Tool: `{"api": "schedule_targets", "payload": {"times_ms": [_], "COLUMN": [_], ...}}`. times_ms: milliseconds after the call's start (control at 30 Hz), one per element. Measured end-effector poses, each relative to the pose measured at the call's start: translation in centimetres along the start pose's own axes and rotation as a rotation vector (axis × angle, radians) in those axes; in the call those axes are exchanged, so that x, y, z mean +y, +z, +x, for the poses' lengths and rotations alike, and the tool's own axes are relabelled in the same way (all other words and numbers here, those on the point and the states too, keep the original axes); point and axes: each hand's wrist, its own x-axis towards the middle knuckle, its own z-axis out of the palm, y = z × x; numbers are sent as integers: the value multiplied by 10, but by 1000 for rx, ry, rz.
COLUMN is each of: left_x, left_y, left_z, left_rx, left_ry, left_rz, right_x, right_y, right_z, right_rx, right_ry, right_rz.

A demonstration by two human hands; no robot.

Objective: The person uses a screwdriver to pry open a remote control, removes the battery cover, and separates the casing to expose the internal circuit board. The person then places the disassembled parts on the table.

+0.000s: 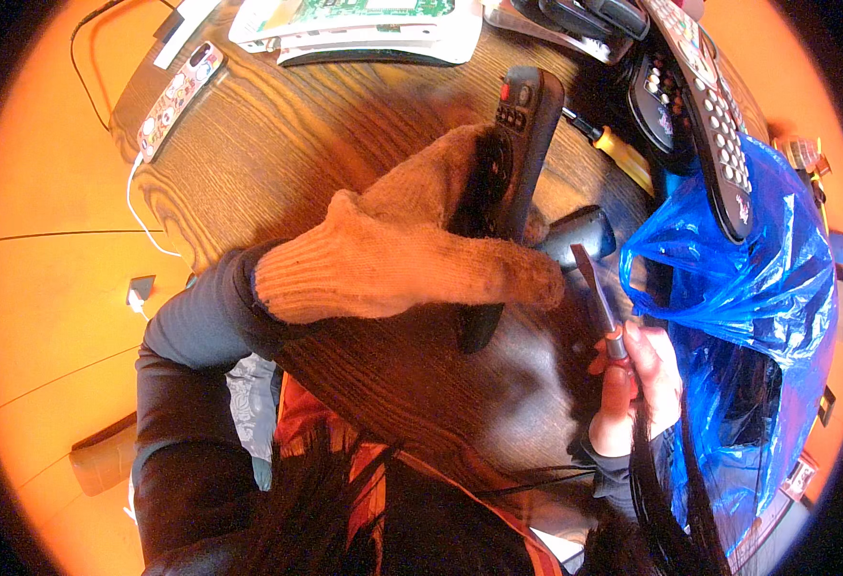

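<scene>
My left hand (392, 254), in an orange knit glove, is wrapped round a black remote control (527, 144). The remote stands tilted on end, its buttons facing left; the gloved thumb and fingers cross its middle. In my bare right hand (637, 384), lower right, is a flat-blade screwdriver (597, 293). Its metal blade points up toward the remote, the tip apart from it and close to the gloved fingertips. Most of its handle is hidden by my fingers. Just behind the blade tip lies a dark, shiny, rounded piece (580, 233); its kind is not clear.
A blue plastic bag (767, 259) fills the right side. More remote controls (719, 115) lie at the upper right, near a yellow-handled screwdriver (626, 158). At the back is a green circuit board (373, 10) on white sheets. A stickered phone (179, 101) with a white cable lies far left.
</scene>
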Motion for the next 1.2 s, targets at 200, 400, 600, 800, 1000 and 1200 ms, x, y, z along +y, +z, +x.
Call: {"api": "schedule_targets", "payload": {"times_ms": [200, 400, 600, 800, 1000, 1200], "left_x": [7, 1, -9, -12, -14, -14], "left_y": [-3, 4, 3, 4, 3, 3], "left_z": [0, -10, -14, -14, -14, -12], "left_rx": [-137, 83, 120, 146, 120, 120], "left_ry": [29, -45, 125, 242, 212, 268], "left_rz": [182, 770, 959, 978, 953, 946], "right_x": [2, 4, 2, 1, 1, 3], "right_y": [4, 3, 6, 7, 8, 8], "right_z": [-2, -4, -5, -5, -3, -3], "right_rx": [92, 158, 188, 183, 173, 160], "right_ry": [-3, 197, 343, 368, 350, 336], "right_rz": [19, 4, 51, 88, 124, 111]}}
